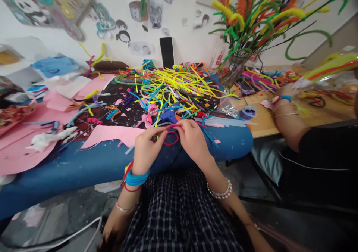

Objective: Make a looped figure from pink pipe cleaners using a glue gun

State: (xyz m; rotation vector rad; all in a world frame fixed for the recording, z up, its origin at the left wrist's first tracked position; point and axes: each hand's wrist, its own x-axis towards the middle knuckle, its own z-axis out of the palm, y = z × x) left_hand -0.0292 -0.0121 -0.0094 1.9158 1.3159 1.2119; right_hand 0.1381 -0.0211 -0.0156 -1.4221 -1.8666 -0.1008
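Between both hands is a magenta pipe cleaner, bent into a small loop, with a free end sticking out to the right. My left hand pinches it between thumb and forefinger. On the other side, my right hand grips it with closed fingers, close to the left fingertips. Just beyond the hands lie blue-handled pliers and a pink pipe-cleaner figure. A large heap of mostly yellow pipe cleaners spreads behind them.
Pink paper covers the table's left side, with a white fluffy piece on it. A phone leans against the wall. A glass vase holds pipe-cleaner flowers. Glue sticks lie right. Another person's arm rests at far right.
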